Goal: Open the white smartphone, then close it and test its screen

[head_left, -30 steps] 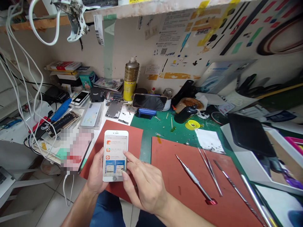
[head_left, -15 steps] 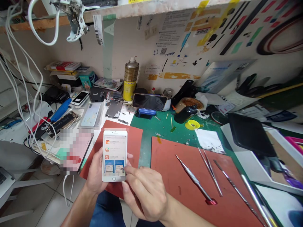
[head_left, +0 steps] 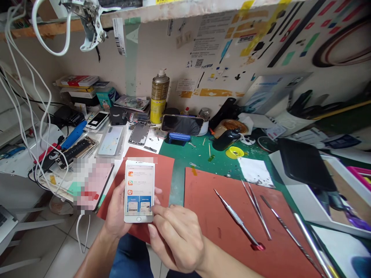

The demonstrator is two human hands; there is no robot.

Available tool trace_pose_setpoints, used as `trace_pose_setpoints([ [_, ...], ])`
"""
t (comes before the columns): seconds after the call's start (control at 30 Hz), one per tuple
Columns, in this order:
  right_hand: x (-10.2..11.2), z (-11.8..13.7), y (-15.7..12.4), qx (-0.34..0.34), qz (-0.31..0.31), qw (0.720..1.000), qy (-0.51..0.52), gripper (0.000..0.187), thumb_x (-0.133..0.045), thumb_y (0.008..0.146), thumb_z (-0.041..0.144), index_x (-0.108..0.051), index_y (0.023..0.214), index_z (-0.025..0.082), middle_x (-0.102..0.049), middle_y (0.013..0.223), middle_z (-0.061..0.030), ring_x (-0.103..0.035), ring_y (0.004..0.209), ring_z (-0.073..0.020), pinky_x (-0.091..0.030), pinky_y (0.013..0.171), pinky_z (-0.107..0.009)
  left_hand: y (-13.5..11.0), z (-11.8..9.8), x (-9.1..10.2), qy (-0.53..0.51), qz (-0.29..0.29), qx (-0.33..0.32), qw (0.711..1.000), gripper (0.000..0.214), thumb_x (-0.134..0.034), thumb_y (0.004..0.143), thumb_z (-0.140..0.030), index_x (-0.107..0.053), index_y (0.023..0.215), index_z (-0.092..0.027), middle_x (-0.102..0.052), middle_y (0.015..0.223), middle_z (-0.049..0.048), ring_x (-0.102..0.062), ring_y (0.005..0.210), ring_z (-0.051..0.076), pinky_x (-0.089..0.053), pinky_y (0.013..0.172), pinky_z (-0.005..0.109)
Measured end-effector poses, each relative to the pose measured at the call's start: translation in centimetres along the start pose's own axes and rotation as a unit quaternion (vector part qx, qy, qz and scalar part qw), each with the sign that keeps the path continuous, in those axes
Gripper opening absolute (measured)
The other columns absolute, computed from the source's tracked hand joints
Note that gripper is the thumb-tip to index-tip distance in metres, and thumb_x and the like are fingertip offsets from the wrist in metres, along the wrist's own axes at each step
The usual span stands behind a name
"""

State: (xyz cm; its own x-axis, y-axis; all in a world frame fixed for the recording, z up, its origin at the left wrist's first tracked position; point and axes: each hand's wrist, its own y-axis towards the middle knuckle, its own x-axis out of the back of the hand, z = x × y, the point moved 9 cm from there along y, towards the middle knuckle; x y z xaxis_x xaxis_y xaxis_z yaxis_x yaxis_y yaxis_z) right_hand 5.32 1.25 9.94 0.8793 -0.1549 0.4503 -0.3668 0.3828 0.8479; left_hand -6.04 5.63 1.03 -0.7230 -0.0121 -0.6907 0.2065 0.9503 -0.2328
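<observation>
A white smartphone [head_left: 139,191] with a lit screen of app icons is upright in my left hand [head_left: 116,214], whose fingers wrap round its edges. My right hand [head_left: 176,237] is beside it, fingers curled, with the index fingertip touching the phone's lower right corner. Both hands hover over the front edge of a red mat [head_left: 162,173] at the bench's near left.
A second red mat [head_left: 232,239] to the right carries tweezers [head_left: 256,208] and metal pry tools [head_left: 236,218]. Behind are a phone on a blue stand [head_left: 182,125], a spray can [head_left: 159,96], opened phones [head_left: 139,133], a black tray [head_left: 305,164] and hanging white cables [head_left: 26,108].
My right index finger has slid down from the middle of the screen to its lower right corner. The phone has shifted slightly left.
</observation>
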Motion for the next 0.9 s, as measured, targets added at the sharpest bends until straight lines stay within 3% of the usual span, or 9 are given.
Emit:
trace_pose_setpoints([
  [0.9,-0.10,0.08,-0.27,0.005,-0.004,1.000,0.001,0.007,-0.057,0.086,0.008,-0.064,0.086,0.010,-0.073,0.081,-0.0127,-0.066,0.065,-0.0177,-0.041,0.050,-0.030,0.09,-0.02,0.10,0.006,0.002,-0.007,1.000,0.068,-0.025,0.104,-0.051,-0.071,0.119,-0.003,-0.072,0.117,0.0233,-0.069,0.092,0.031,-0.052,0.091,0.045],
])
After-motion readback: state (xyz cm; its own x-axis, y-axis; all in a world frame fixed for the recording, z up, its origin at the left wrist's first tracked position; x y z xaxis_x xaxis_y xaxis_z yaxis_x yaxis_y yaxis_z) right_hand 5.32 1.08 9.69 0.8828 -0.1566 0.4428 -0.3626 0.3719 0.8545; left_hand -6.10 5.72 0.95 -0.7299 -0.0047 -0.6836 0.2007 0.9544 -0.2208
